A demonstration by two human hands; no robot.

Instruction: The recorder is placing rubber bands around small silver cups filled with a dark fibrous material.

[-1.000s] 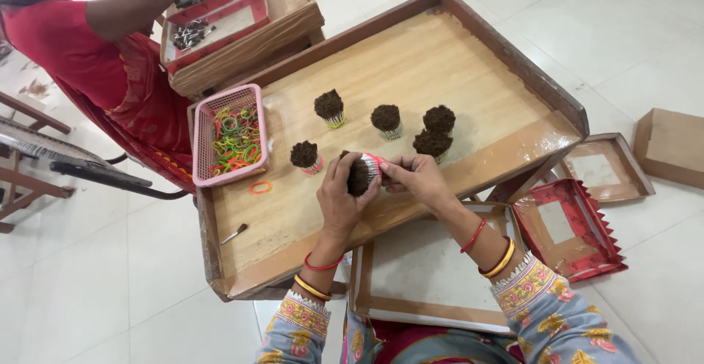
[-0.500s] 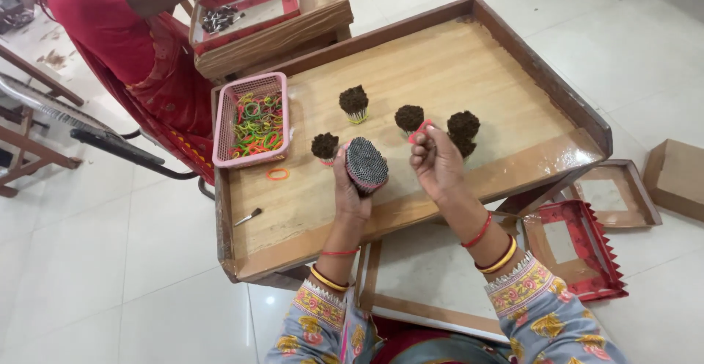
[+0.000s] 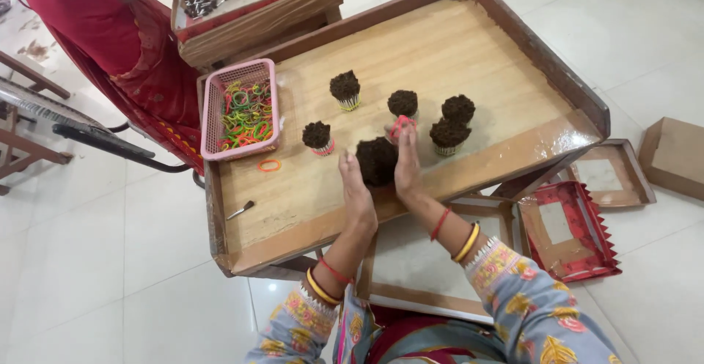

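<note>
Between my two hands stands a dark brown bundle [image 3: 377,160] of thin sticks, on the wooden tray table [image 3: 469,49]. My left hand [image 3: 355,192] presses its left side and my right hand [image 3: 407,160] its right side. A red rubber band [image 3: 400,126] is looped over my right fingers. Several banded bundles stand upright behind: one [image 3: 317,137] to the left, one [image 3: 345,88] further back, one [image 3: 402,104] in the middle and two [image 3: 452,123] on the right.
A pink basket [image 3: 241,112] of coloured rubber bands sits at the tray's left. An orange band [image 3: 269,165] and a small brush [image 3: 240,209] lie nearby. A person in red [image 3: 110,19] sits at the far left beside another tray [image 3: 257,5]. Red boxes [image 3: 568,228] lie on the floor at the right.
The bundle has come down from my raised left hand onto the tray, and both hands now close around it. My right hand with the red band has moved in beside it.
</note>
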